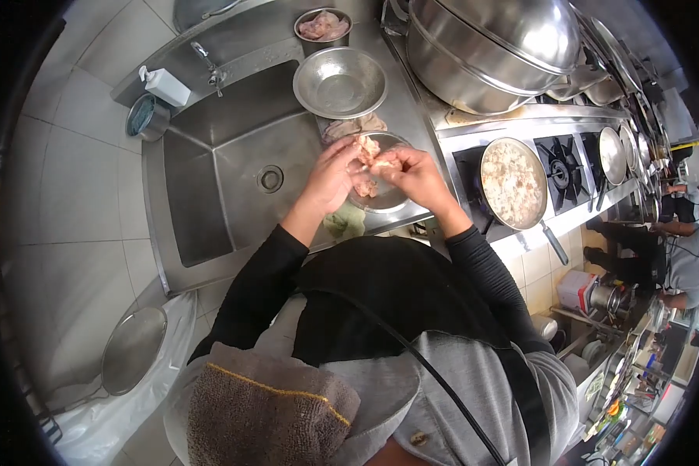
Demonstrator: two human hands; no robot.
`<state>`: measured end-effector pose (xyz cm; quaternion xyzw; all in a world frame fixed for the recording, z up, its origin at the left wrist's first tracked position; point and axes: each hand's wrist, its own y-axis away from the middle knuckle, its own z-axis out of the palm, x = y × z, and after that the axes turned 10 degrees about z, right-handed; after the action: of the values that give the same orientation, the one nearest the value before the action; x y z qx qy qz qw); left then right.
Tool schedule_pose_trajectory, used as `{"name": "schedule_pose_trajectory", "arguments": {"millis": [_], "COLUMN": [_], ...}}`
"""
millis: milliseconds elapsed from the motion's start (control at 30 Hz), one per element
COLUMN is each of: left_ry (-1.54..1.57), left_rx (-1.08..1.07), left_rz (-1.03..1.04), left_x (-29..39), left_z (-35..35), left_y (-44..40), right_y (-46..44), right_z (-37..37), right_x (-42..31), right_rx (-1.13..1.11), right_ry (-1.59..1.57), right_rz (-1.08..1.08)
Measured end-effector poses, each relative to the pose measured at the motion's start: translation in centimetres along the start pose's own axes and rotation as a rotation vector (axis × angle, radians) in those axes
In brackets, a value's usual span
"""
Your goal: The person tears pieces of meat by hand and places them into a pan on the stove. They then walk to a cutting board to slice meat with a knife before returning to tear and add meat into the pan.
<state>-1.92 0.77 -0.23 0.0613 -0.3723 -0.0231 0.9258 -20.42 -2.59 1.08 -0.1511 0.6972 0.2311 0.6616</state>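
Pinching raw meat [367, 150], hands [330, 180] over bowl [387, 203]

A deep, rectangular stainless-steel sink [245, 210] with a round drain [270, 179] fills the left side of the counter. Behind it is a small chrome faucet [207, 68]; near its left corner, a white plastic pump bottle [166, 87] sits beside a round metal container [149, 118]. At upper right stands a large, shiny, dome-lidded steel pot [474, 66]. On the stove, a round, black-handled frying pan [483, 185] holds pale, chunky food. At far right is a co-worker in a grey top [685, 256]. At lower left, a round mesh strainer [134, 351] lies by white plastic sheeting [116, 419].
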Motion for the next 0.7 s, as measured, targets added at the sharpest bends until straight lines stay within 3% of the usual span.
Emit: {"name": "schedule_pose_trajectory", "arguments": {"millis": [67, 200, 233, 333, 400, 433, 633, 700], "left_ry": [0.102, 0.058, 0.021, -0.171, -0.187, -0.196, 0.0, -0.014], "left_rx": [0.01, 0.111, 0.147, -0.071, -0.099, -0.11, 0.027, -0.027], "left_rz": [-0.055, -0.028, -0.011, -0.002, -0.016, -0.022, -0.092, -0.055], "left_x": [-0.4, -0.2, 0.1, -0.3, -0.5, -0.6, 0.5, 0.5], "left_z": [0.3, 0.3, 0.8, -0.9, -1.7, -1.8, 0.4, -0.5], "left_y": [0.0, -0.1, 0.0, -0.7, -0.8, -0.7, 1.2, 0.7], "right_y": [0.1, -0.2, -0.4, -1.0, -1.2, -1.0, -1.5, -1.6], "right_z": [1.1, -0.2, -0.3, -0.3, 0.2, 0.0, -1.2, -2.1], "right_x": [-1.0, -1.3, -1.0, -1.0, -1.7, -1.9, -0.9, 0.3], "right_rx": [-0.003, 0.164, 0.161, 0.14, 0.094, 0.025, -0.05, -0.057], "right_ry": [0.074, 0.278, 0.254, 0.232, 0.28, 0.223, -0.036, -0.439], "right_rz": [-0.043, 0.158, 0.089, -0.111, -0.227, -0.079, 0.145, 0.168]}}
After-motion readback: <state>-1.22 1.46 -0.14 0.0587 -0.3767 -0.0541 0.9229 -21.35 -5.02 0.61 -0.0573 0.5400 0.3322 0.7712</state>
